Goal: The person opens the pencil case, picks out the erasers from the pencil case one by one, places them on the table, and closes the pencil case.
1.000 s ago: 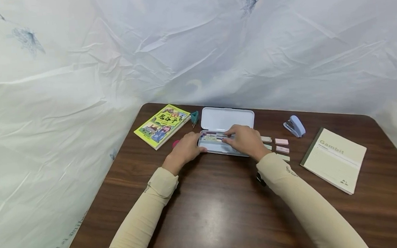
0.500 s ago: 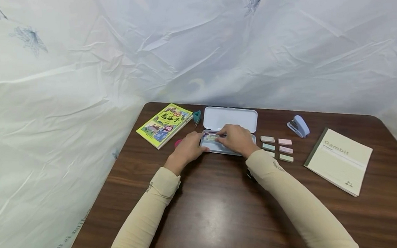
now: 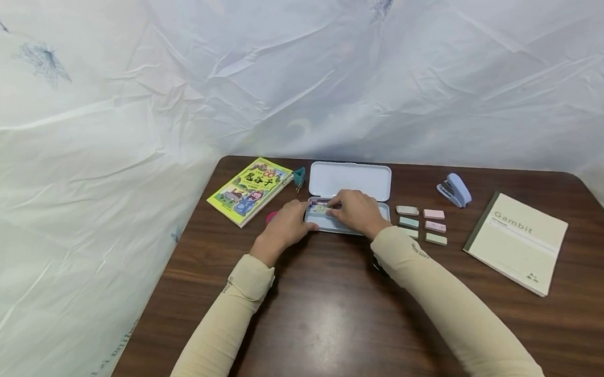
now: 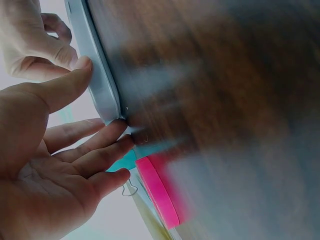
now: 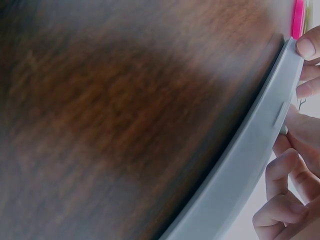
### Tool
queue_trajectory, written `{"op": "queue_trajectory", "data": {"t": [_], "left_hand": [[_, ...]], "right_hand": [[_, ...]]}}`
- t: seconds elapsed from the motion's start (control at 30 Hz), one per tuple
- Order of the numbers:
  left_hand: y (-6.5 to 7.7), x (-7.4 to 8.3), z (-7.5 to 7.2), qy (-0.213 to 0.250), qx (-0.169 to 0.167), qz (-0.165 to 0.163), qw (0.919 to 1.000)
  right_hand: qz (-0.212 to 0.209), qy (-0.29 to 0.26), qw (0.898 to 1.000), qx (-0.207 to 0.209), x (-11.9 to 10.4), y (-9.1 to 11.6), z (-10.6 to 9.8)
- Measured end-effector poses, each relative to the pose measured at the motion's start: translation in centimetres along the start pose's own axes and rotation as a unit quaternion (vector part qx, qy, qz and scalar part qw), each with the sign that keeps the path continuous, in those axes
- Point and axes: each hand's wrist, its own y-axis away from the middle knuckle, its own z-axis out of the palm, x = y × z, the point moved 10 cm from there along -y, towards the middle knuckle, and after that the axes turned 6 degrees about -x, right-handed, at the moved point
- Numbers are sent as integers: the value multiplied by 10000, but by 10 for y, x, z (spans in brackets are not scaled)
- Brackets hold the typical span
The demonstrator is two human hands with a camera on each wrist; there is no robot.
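head view has the pale blue metal pencil tin (image 3: 334, 224) open mid-table, left hand (image 3: 287, 225) bracing its left end with straight fingers, right hand (image 3: 358, 210) curled over the pens inside, grip unclear. tin could skid into the pink eraser (image 3: 271, 217) if pushed.

You have one open pencil case (image 3: 350, 180); right of it, six small erasers (image 3: 407, 210), perhaps one partly hidden, one stapler (image 3: 453, 190), one notebook (image 3: 517, 241); left of it, one picture book (image 3: 249, 190).
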Motion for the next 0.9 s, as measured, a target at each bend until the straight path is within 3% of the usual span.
{"op": "queue_trajectory", "data": {"t": [0.4, 0.6, 0.77, 0.9], "left_hand": [[3, -1, 2, -68, 118, 45, 9999], [2, 0, -1, -119, 183, 163, 9996], [3, 2, -3, -142, 125, 148, 9997], [4, 2, -4, -17, 144, 165, 9998]], "right_hand": [[128, -509, 9986, -83, -9, 6, -5], [207, -731, 9971, -81, -30, 38, -38], [121, -888, 9960, 33, -20, 57, -57], [290, -1193, 9924, -80, -7, 74, -69]]}}
